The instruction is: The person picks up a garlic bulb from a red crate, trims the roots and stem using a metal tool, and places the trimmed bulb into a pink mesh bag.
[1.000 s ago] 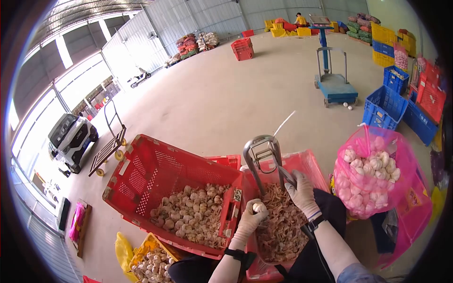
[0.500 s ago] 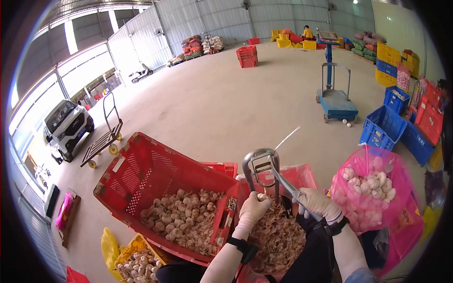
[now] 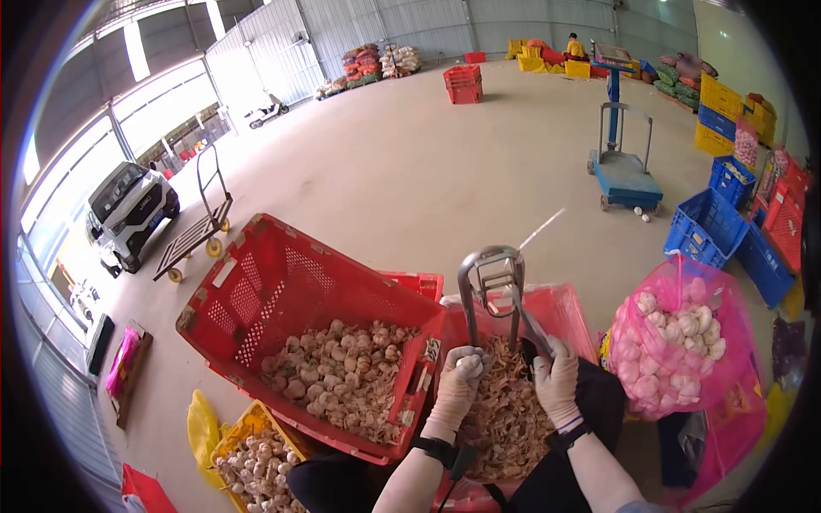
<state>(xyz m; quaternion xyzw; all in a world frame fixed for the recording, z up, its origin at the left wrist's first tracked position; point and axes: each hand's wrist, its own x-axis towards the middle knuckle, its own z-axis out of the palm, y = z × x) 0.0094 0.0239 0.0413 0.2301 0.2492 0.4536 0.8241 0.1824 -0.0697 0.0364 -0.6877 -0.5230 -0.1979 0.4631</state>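
Observation:
My gloved left hand (image 3: pixel 456 389) is closed around a garlic bulb (image 3: pixel 469 366), pale at its top, to the left of the metal stand. My gloved right hand (image 3: pixel 558 385) grips the lower end of a metal lever (image 3: pixel 532 325). That lever joins an upright metal cutter frame (image 3: pixel 491 256) standing over a red crate (image 3: pixel 560 312). Dry garlic skins and stalks (image 3: pixel 505 419) fill the crate below my hands. A tilted red basket (image 3: pixel 282 295) on the left holds loose untrimmed garlic (image 3: pixel 338 363).
At right, a pink mesh bag (image 3: pixel 727 316) contains white garlic bulbs. A yellow crate (image 3: pixel 227 445) of garlic sits low on the left. Beyond are blue crates (image 3: pixel 705 227), a blue platform scale (image 3: pixel 629 175), a flat trolley (image 3: pixel 197 227) and a parked truck (image 3: pixel 132 209). A person in yellow (image 3: pixel 575 47) sits far back.
The lever has swung down and my right hand has moved inward and lower with it. My left hand, with the bulb, has drawn back from the cutter frame. The view has shifted slightly.

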